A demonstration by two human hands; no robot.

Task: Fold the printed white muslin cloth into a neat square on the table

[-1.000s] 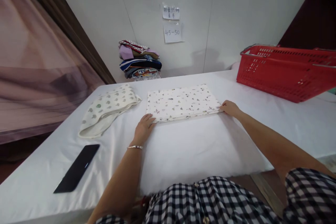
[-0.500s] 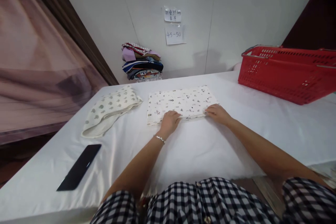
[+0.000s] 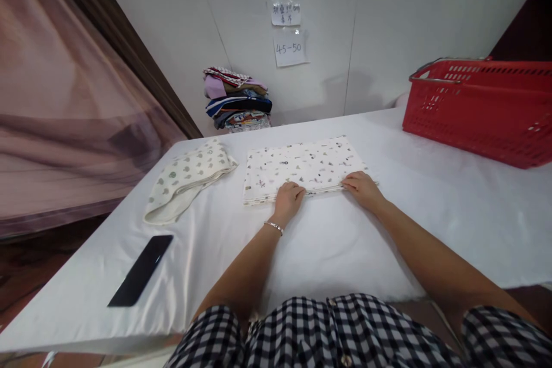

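A folded white cloth point(image 3: 306, 164) with small dark printed motifs lies flat on the white-covered table point(image 3: 336, 247), its layered near edge facing me. My left hand point(image 3: 290, 201), with a silver bracelet at the wrist, pinches that near edge around its middle. Closer to the right corner, my right hand point(image 3: 362, 188) grips the same edge between thumb and fingers. Both hands are closed on the cloth, and the fingertips under the fold are hidden.
A second cloth with green-grey motifs point(image 3: 185, 175) lies loosely folded at the left. In front of it is a black phone-like slab point(image 3: 141, 270). A red basket point(image 3: 478, 112) stands at the back right. Stacked fabrics point(image 3: 239, 100) sit beyond the far edge, below paper signs point(image 3: 291, 48).
The view has shifted slightly. My left hand has slid a little to the right along the cloth's near edge; my right hand keeps hold near the right corner.
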